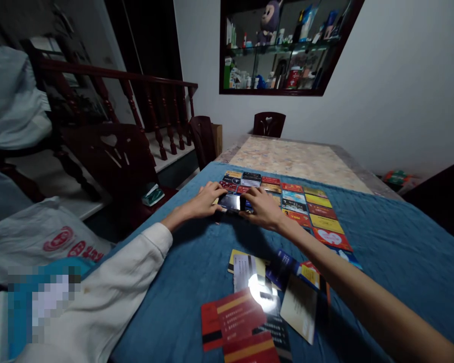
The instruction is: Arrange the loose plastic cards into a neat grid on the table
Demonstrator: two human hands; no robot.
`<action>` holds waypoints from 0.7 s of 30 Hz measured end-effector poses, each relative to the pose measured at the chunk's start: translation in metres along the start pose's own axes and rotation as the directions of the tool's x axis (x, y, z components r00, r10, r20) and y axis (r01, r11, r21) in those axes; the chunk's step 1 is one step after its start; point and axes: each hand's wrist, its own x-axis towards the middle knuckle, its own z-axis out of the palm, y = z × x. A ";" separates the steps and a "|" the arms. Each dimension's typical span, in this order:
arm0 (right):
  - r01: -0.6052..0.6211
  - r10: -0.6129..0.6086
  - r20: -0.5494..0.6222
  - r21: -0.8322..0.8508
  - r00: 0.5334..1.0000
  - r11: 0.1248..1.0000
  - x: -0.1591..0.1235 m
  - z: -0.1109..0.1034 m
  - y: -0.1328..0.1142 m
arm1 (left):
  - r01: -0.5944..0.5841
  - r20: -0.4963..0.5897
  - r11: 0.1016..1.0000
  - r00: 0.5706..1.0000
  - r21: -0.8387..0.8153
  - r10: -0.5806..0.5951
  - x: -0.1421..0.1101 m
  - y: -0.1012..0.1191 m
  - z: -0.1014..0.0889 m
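Observation:
A dark, glossy plastic card [231, 202] with a bright reflection spans the gap between my two hands, at the near side of the laid-out cards. My left hand [207, 199] pinches its left end, and my right hand [263, 207] grips its right end. Beyond and to the right, several cards lie in overlapping columns, among them a yellow card [326, 223] and a red card with a white heart [331, 236]. Nearer me is a loose pile with a red card [240, 315], a cream card [299, 306] and a blue card [282, 264].
A blue cloth [166, 307] covers the near part of the table; its patterned top [283, 156] shows beyond. Dark wooden chairs [202, 138] stand at the left and far end. A white plastic bag [41, 242] sits at left. A glass-shelved cabinet [280, 47] is set into the wall.

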 end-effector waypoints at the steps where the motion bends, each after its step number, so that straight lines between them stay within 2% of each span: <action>1: 0.002 -0.002 0.002 -0.003 1.000 1.000 0.007 0.000 -0.001 | 0.013 0.004 1.000 1.000 0.011 -0.013 0.003 -0.005 0.000; 11: -0.030 0.029 0.058 0.004 0.998 1.000 0.066 0.011 -0.006 | 0.155 0.065 0.983 0.985 0.100 -0.162 0.030 -0.048 0.002; 21: -0.066 0.067 0.140 -0.014 0.988 0.998 0.097 0.028 -0.003 | 0.148 0.121 0.984 0.980 0.095 -0.159 0.051 -0.079 0.019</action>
